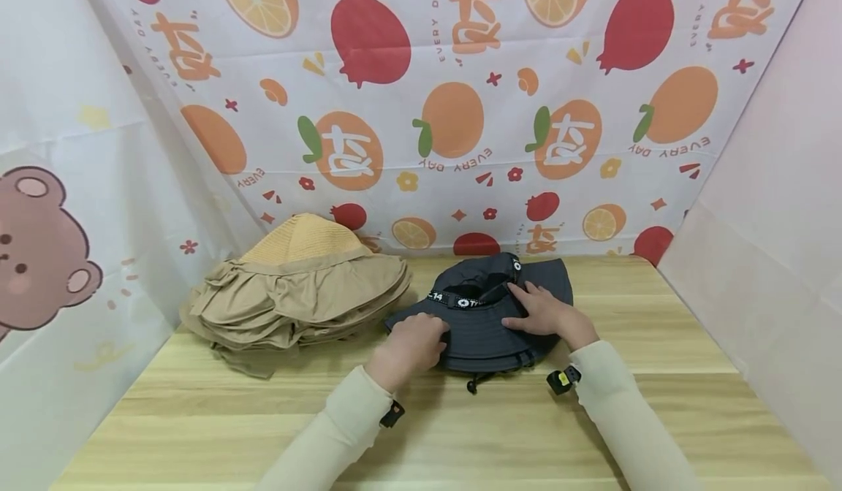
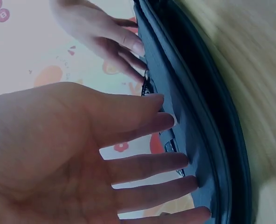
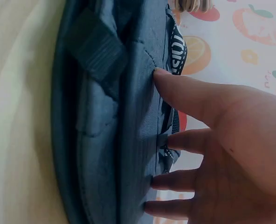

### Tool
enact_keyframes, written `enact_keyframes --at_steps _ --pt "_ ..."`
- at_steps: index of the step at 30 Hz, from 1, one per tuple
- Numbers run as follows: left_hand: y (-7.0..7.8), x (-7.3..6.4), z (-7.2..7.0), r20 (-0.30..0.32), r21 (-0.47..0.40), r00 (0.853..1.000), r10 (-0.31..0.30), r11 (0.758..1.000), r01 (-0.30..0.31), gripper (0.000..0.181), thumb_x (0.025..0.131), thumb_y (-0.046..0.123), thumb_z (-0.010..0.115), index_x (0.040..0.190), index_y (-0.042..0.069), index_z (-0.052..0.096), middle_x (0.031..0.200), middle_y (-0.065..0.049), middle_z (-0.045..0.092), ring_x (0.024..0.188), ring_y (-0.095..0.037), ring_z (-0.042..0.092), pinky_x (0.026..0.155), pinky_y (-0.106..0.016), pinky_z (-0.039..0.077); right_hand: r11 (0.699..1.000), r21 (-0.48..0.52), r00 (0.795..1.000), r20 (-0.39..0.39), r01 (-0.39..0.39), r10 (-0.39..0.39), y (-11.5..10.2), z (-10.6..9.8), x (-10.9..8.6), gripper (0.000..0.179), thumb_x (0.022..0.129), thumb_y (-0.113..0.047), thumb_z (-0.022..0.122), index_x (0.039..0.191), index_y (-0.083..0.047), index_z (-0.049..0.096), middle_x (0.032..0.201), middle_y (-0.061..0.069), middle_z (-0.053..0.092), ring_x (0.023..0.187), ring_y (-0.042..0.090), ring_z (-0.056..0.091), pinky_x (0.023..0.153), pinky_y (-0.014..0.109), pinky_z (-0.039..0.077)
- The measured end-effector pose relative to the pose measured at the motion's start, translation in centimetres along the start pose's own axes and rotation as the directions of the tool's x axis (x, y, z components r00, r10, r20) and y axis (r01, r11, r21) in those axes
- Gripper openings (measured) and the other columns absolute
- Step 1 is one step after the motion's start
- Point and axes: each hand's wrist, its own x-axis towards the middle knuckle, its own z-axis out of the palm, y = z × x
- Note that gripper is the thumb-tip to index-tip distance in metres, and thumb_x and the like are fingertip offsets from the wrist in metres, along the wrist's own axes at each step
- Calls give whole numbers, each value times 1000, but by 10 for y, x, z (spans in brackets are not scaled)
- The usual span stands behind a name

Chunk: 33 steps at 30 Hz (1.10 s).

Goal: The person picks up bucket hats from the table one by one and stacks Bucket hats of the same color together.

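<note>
A stack of dark navy bucket hats (image 1: 490, 334) lies on the table, its layered brims showing at the front edge. A black band with white lettering runs round the dented crown of the top hat. My left hand (image 1: 411, 346) touches the left side of the brim; in the left wrist view its extended fingers (image 2: 149, 165) meet the dark fabric. On the right side of the top hat rests my right hand (image 1: 542, 312), fingers spread. The right wrist view shows the thumb (image 3: 184, 91) and fingertips against the brim. A cord with a toggle (image 1: 472, 386) hangs out in front.
To the left sits a pile of khaki ruffled sun hats (image 1: 309, 294) with a yellow straw-like crown (image 1: 305, 239) on top. The wooden table (image 1: 460, 447) meets a fruit-printed cloth (image 1: 454, 199) behind. White cloth walls (image 1: 776, 206) close in both sides.
</note>
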Motion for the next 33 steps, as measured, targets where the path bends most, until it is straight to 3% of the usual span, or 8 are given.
enact_keyframes --at_steps 7,33 --pt "-5 0 0 29 -75 999 15 997 -13 27 98 11 69 124 10 75 123 -16 74 109 -38 72 87 -51 60 1000 -24 1000 -2 -3 3 -3 3 -4 82 102 -47 61 163 -5 26 164 38 20 150 60 21 118 71 28" --pt "-7 2 -3 114 -74 993 -13 997 21 32 101 13 65 133 14 71 135 -14 70 118 -34 69 89 -45 60 1000 -8 1000 10 -6 6 -1 5 -3 81 103 -48 59 163 -6 25 165 37 18 151 60 19 118 72 27"
